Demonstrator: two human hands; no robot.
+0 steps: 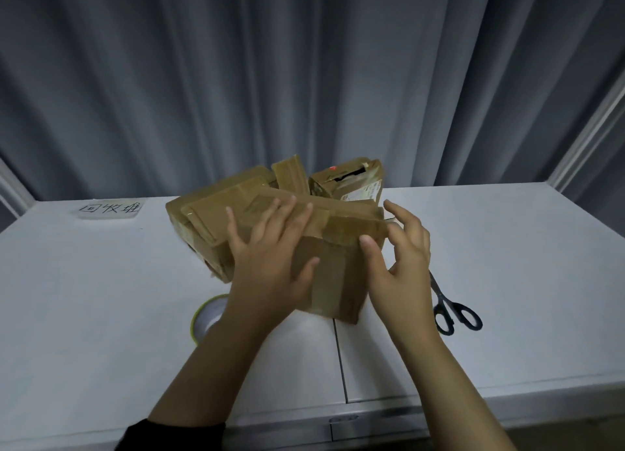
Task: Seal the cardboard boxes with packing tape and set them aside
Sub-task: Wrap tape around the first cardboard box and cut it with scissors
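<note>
Fingers (279, 219) of left hand (267, 258) splayed flat on the box (324, 281) — right hand's (402, 264) apart beside them (thumb by the tape (345, 225)) — likely best smoothed outward, firmly.

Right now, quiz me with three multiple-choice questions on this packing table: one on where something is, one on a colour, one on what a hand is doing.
1. Where do the scissors lie relative to the held box?
A) on top of it
B) on the table, to its right
C) on the table, to its left

2. What colour is the tape roll's rim?
A) yellow-green
B) red
C) blue

3. What is the left hand doing?
A) clenching in an empty fist
B) holding the scissors
C) lying on the box with its fingers spread

Answers:
1 B: the scissors lie on the bare tabletop just past the right hand.
2 A: the rim showing beside the left forearm is yellow-green.
3 C: its straight fingers fan out over the box's top.
</note>
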